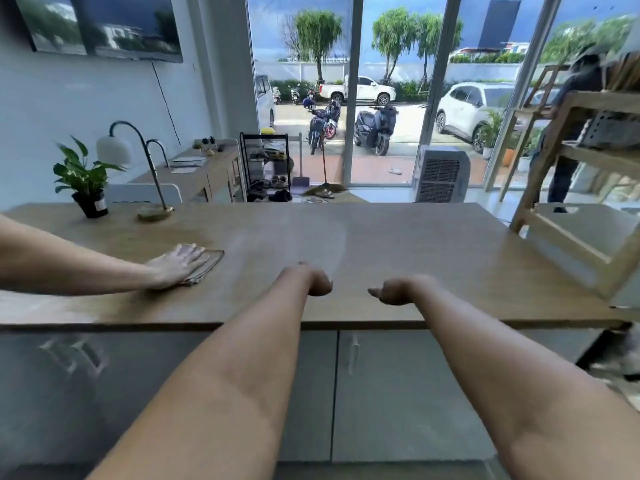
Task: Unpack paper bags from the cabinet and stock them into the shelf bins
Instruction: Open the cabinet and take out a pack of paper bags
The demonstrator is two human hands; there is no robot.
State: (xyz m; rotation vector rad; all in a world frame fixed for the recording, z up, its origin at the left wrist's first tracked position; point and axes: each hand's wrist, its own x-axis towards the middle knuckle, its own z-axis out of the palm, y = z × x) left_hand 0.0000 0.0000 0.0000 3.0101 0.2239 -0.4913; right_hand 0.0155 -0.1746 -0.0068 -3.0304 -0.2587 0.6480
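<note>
My left hand [318,283] and my right hand [393,292] hang bent at the wrist over the wooden counter [433,258], a little apart. Their fingers curl under, and nothing shows in either. A flat stack of brown paper bags [209,262] lies on the counter to the left, with another person's hand [178,265] pressed flat on top. Below the counter's front edge are the grey cabinet doors [408,393], closed, with a handle [351,355]. The wooden shelf [571,251] stands on the counter's right end, holding a white bin [588,225].
A potted plant [85,181] and a curved lamp [152,209] stand at the counter's far left. Glass doors lie beyond, with a cooler fan [441,174] and a shoe rack [266,168]. A person in dark clothes [571,133] stands behind the shelf.
</note>
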